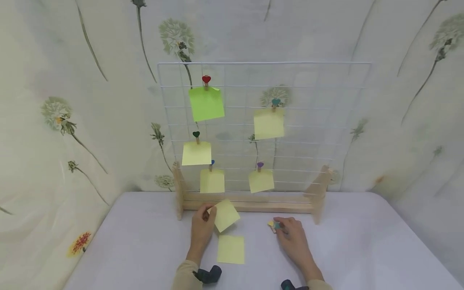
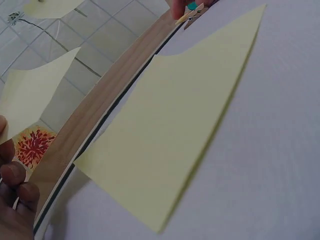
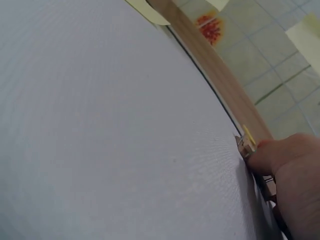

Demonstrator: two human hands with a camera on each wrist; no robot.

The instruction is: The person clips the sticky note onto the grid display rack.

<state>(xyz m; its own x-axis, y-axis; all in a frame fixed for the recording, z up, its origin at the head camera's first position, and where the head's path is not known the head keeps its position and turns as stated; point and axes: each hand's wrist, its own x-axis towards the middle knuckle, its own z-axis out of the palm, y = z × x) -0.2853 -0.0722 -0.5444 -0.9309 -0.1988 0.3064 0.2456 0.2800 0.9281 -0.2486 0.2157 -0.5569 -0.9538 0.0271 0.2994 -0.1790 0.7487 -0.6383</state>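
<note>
My left hand pinches a pale yellow sticky note between thumb and fingers, tilted just in front of the rack's wooden base. Below it on the white table lies a yellow sticky pad, which fills much of the left wrist view. To the right, low over the table, my right hand grips small wooden clothespins with its fingertips. Yellow and teal pieces show at them in the head view; the fingers hide how many pins there are.
A white wire grid stands in a wooden base at the table's back. Clipped to it by heart-topped pins are a green note and several yellow notes. A flower-patterned cloth hangs behind.
</note>
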